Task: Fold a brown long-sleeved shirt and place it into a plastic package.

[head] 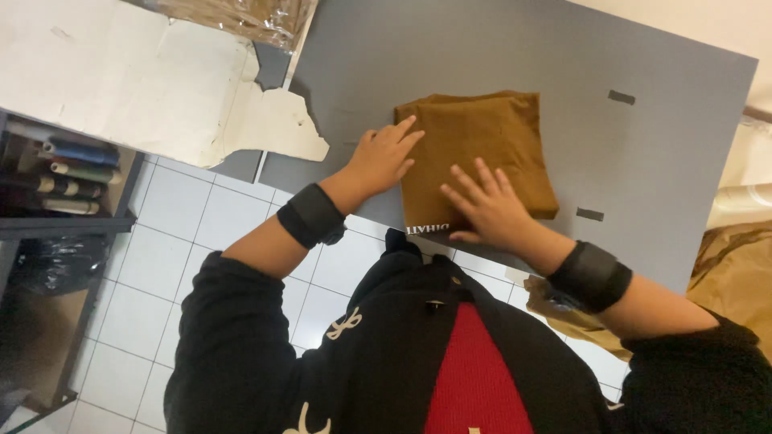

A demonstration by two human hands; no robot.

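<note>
A folded brown cloth (490, 137) lies on a grey table (643, 161) near its front edge. My left hand (384, 154) rests flat against the cloth's left edge, fingers spread over its corner. My right hand (486, 207) presses flat on the cloth's near part, fingers apart. Each wrist wears a black band. Neither hand grips anything.
A torn white sheet (145, 80) covers the table's left side, with crinkled clear plastic wrap (249, 16) at the top. A shelf of thread rolls (64, 173) stands left over a white tiled floor (201, 233). Brown paper (736, 265) lies at the right.
</note>
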